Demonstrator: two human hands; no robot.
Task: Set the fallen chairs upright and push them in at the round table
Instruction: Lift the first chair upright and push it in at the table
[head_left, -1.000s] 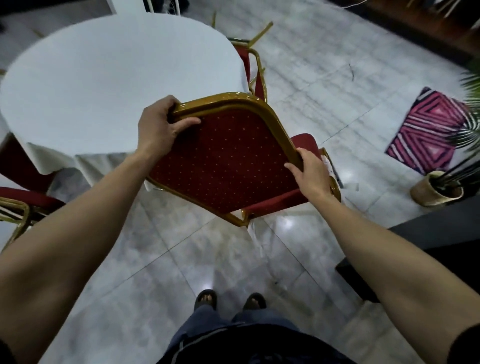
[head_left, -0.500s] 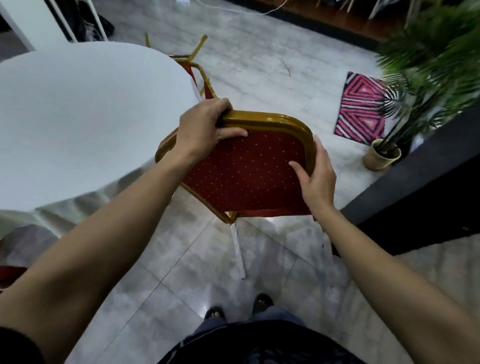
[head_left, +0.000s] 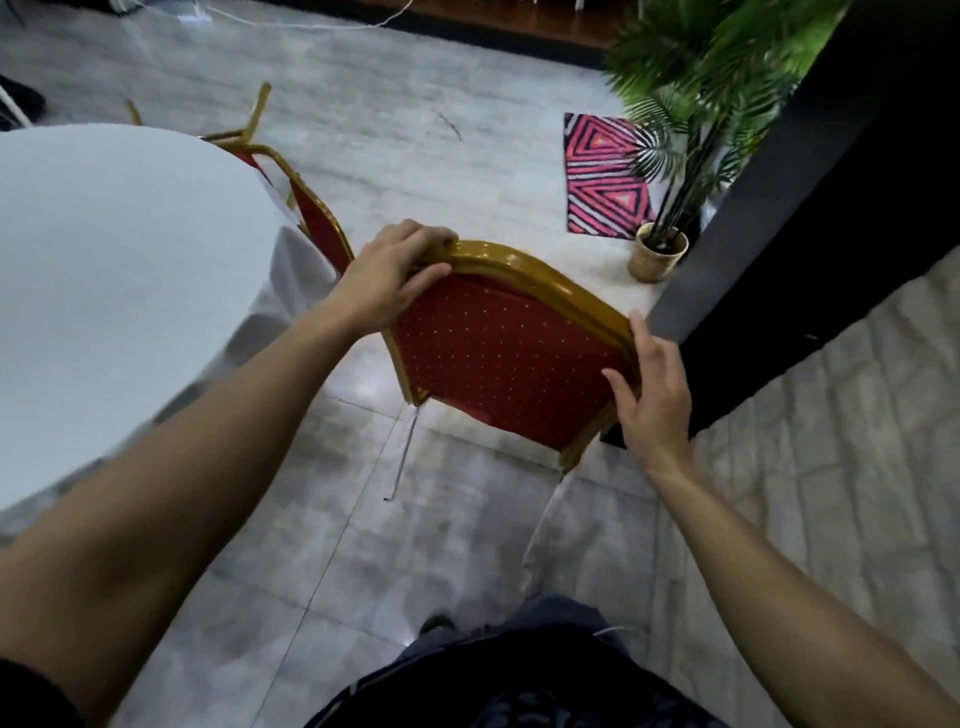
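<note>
I hold a red chair (head_left: 506, 358) with a gold frame by its backrest, in front of me at mid-frame. My left hand (head_left: 389, 275) grips the top left corner of the backrest. My right hand (head_left: 652, 395) clasps its right edge, fingers on the red padding. The chair's pale legs reach down to the floor below the backrest. The round table (head_left: 104, 270) under a white cloth fills the left side. Behind it a second red and gold chair (head_left: 317, 223) lies tipped over, its gold legs sticking up.
A black counter or wall (head_left: 805, 218) stands close on the right, beside the held chair. A potted palm (head_left: 657, 254) and a pink patterned mat (head_left: 605, 176) are beyond it. My feet show at the bottom on grey tile floor.
The chair has swung to the right, away from the table and toward the black counter. Both hands kept their grip on the backrest, and my view turned right.
</note>
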